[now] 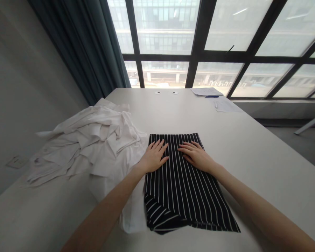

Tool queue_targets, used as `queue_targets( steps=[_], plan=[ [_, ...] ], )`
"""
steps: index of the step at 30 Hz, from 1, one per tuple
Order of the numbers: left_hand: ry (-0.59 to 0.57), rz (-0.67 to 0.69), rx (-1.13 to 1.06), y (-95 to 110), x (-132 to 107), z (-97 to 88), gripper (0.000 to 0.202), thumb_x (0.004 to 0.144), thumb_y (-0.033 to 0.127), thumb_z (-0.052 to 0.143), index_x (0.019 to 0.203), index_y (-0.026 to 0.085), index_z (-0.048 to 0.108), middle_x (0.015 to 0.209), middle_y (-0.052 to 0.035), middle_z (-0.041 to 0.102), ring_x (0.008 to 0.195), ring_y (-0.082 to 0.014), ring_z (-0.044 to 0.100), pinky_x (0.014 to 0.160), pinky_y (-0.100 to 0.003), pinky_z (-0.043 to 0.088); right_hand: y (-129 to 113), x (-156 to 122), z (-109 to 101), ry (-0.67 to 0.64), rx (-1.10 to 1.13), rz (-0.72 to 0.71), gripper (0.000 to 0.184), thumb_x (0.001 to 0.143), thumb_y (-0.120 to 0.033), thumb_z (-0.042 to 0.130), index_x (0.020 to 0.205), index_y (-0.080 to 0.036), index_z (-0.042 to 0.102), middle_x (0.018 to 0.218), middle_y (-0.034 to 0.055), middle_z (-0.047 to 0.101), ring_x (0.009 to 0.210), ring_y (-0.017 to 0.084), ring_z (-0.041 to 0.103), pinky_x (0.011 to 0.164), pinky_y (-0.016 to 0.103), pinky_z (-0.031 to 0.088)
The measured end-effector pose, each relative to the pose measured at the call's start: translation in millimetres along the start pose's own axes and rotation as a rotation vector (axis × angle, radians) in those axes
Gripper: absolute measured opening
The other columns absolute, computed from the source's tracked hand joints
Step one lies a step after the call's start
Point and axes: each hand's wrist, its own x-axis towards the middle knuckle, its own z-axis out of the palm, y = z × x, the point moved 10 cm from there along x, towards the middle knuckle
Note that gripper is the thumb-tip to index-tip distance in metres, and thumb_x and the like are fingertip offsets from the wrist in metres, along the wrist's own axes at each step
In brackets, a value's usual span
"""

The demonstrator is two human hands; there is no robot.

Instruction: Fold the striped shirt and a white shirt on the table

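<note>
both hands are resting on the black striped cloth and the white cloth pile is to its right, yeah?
Not quite: the head view shows the white cloth pile to the left of the black striped cloth, on which the left hand and right hand do rest.

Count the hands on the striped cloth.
2. The left hand lies flat on the striped cloth, on the side beside the white fabric pile; the right hand lies on the opposite side. Neither is hidden.

black, white-striped cloth (177,189) lies mostly flat, near-left corner rumpled.
</note>
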Motion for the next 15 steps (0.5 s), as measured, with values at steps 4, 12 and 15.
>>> queue_targets(
  steps=[4,12,15],
  plan=[
    [0.003,0.002,-0.005,0.6,-0.3,-0.5,0.06,0.099,0.049,0.036,0.15,0.017,0.032,0.157,-0.0133,0.031,0.146,-0.0276,0.024,0.117,-0.047,0.019,27.0,2.5,13.4,-0.024,-0.056,0.07,0.042,0.098,-0.035,0.044,0.138,-0.032,0.051,0.145,0.0032,0.051,0.136,0.027,0.043,0.112,0.058,0.026],
    [0.024,-0.022,-0.049,-1.2,-1.0,-6.2,0.057,0.097,0.046,0.042,0.148,0.02,0.037,0.156,-0.0118,0.034,0.145,-0.027,0.027,0.117,-0.048,0.022,88.7,-6.8,11.2,0.146,0.135,0.306,0.04,0.097,-0.039,0.04,0.132,-0.028,0.058,0.143,0.005,0.053,0.137,0.026,0.041,0.112,0.055,0.031],
    [0.038,-0.05,-0.071,-4.0,-1.4,-8.5,0.053,0.097,0.042,0.045,0.145,0.021,0.04,0.154,-0.0108,0.037,0.144,-0.0276,0.03,0.116,-0.049,0.023,89.3,-12.2,4.0,0.272,0.165,0.305,0.04,0.096,-0.038,0.042,0.128,-0.023,0.06,0.142,0.0089,0.053,0.137,0.026,0.04,0.113,0.051,0.031]
  ],
)
